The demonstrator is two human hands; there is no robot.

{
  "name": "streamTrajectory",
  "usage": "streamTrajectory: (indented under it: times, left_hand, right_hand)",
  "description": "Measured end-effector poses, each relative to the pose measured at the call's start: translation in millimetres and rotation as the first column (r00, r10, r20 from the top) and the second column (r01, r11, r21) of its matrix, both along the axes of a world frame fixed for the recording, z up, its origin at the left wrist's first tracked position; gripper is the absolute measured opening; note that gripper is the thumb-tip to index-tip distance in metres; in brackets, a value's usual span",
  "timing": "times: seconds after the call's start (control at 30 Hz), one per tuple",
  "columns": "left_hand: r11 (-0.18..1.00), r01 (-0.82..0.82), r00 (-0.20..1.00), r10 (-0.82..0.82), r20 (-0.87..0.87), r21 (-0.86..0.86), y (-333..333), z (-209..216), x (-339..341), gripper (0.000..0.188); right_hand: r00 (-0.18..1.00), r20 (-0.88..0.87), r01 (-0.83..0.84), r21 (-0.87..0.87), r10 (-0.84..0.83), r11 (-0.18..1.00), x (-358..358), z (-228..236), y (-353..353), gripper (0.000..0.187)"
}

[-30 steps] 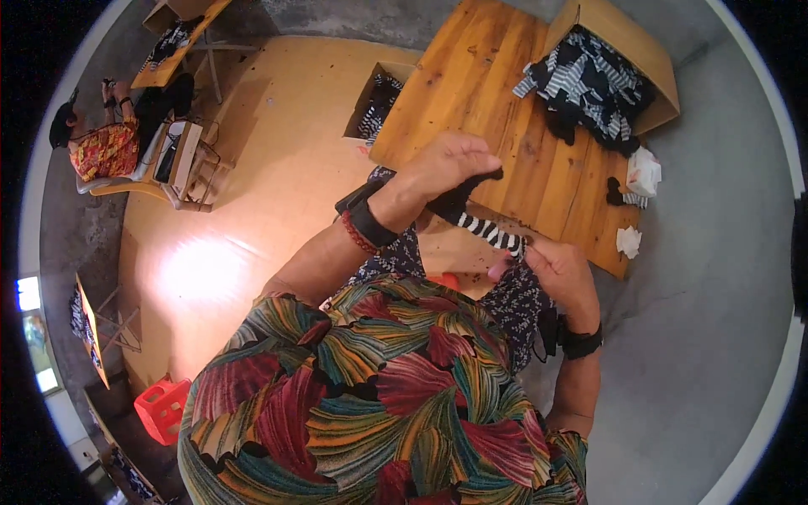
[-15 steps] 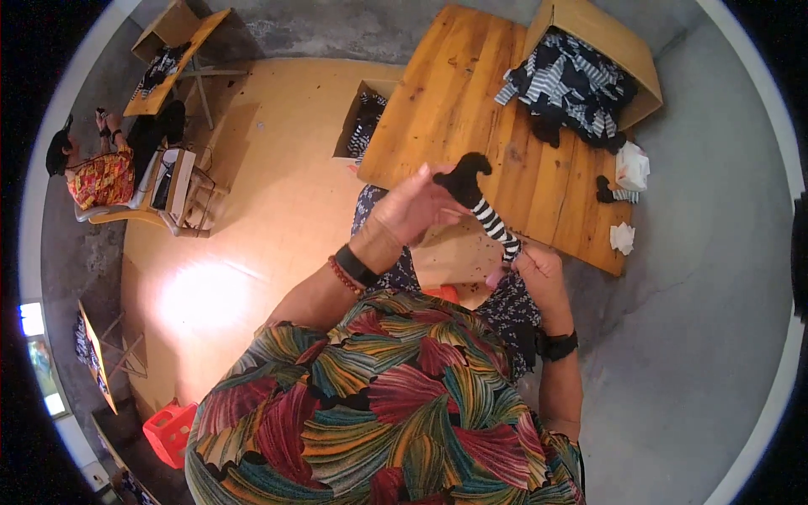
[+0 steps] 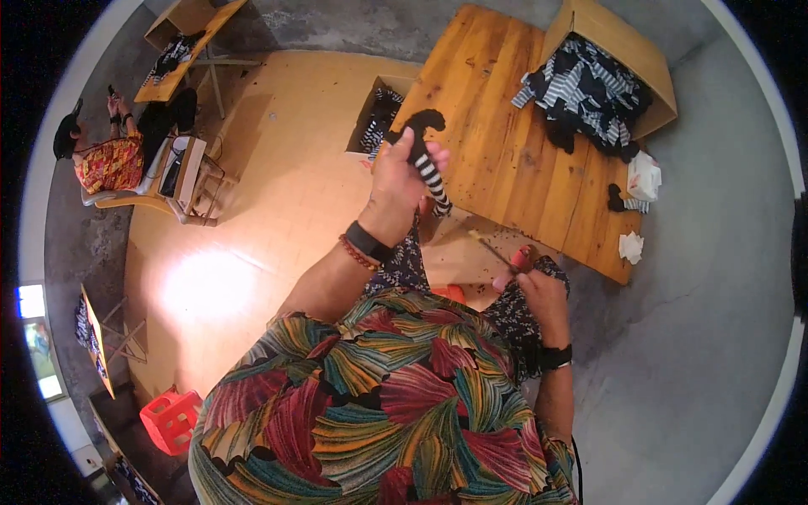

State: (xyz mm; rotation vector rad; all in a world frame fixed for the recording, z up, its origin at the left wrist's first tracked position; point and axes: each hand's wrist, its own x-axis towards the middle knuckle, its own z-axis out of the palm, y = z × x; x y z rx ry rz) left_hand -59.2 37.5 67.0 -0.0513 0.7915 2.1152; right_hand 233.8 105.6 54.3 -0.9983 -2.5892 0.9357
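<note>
My left hand (image 3: 396, 187) is raised by the table's near-left corner, closed round a striped fabric leg (image 3: 431, 178). The leg is black and white, slim, with a black curled shoe shape (image 3: 427, 123) at its top end. Lower and to the right, over my right thigh, my right hand (image 3: 543, 295) grips a thin dark rod (image 3: 497, 251) with a pale yellowish tip pointing up and left. Beside the fingers is something red (image 3: 522, 257), which I cannot tell for a handle or a separate thing. The rod is apart from the leg.
A wooden table (image 3: 505, 168) carries a tipped carton (image 3: 661, 93) spilling striped fabric legs (image 3: 589, 93), a white tissue pack (image 3: 644, 177) and crumpled paper (image 3: 630, 247). An open box (image 3: 358, 139) sits left of it. Another person (image 3: 114, 164) sits far left. A red basket (image 3: 171, 421) stands behind.
My left hand has taken the striped leg up and left, its fingers now round it. My right hand has come off the leg and lower, and the rod now shows in it.
</note>
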Motion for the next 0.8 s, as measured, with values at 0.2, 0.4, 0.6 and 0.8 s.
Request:
streamTrajectory:
  times: [0.2, 0.4, 0.6, 0.8]
  left_hand:
    - [0.976, 0.204, 0.978, -0.200, -0.055, 0.073, -2, 2, 9, 0.028]
    - [0.941, 0.327, 0.942, -0.332, 0.056, 0.082, 8, -9, 52, 0.030]
    - [0.947, 0.320, 0.917, -0.300, 0.263, -0.037, 9, -20, 57, 0.024]
    - [0.907, 0.412, 0.892, -0.422, 0.165, 0.092, 7, -28, 33, 0.036]
  right_hand:
    - [0.878, -0.129, 0.286, -0.631, -0.461, 0.721, -17, 20, 10, 0.017]
    - [0.800, -0.499, 0.020, -0.531, -0.332, 0.847, -104, 10, -5, 0.015]
    - [0.926, -0.307, -0.083, -0.732, -0.218, 0.676, -108, 6, -17, 0.014]
    - [0.940, -0.146, -0.036, -0.942, -0.309, 0.335, -78, -6, -9, 0.010]
